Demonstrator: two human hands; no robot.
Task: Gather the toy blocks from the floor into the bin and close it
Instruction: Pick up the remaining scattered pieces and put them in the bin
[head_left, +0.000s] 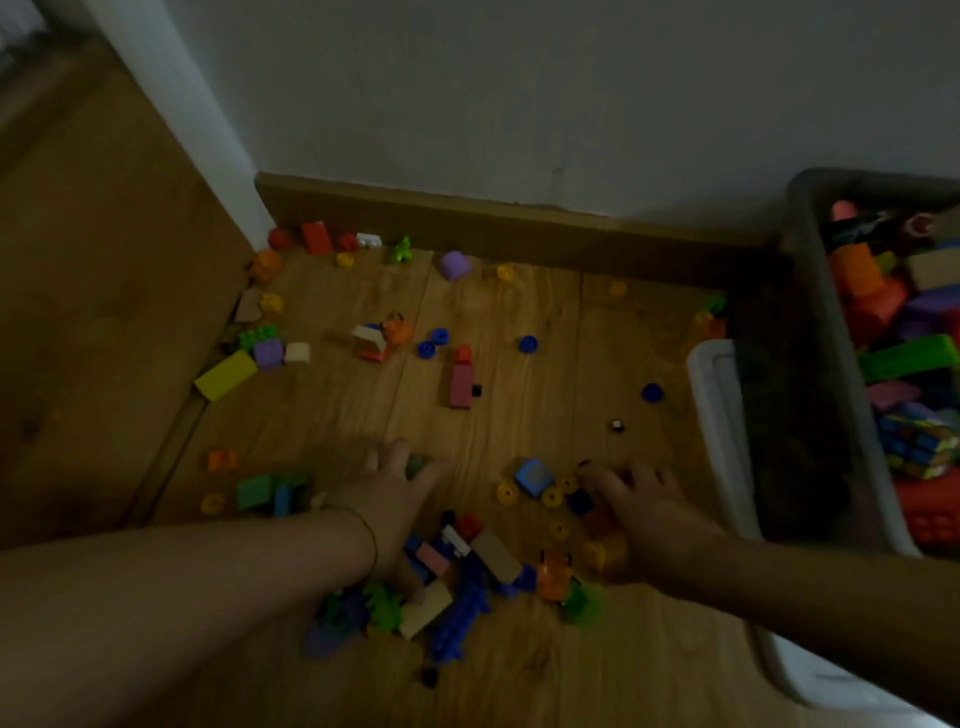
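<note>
My left hand (400, 506) lies palm down with its fingers (397, 451) spread wide, the tips touching a greenish block (417, 465) on the floor (519, 312). My right hand (649, 525) is spread too, with fingers loosely fanned over small yellow rings (551, 497) and dark pieces, gripping nothing I can make out. Both forearms reach forward from the lower corners, the hands flanking a heap of toy blocks (467, 571) — more lie scattered up to the skirting (467, 213). The bin (810, 312) stands at my right, many blocks inside, its white lid (722, 415) just beside it.
</note>
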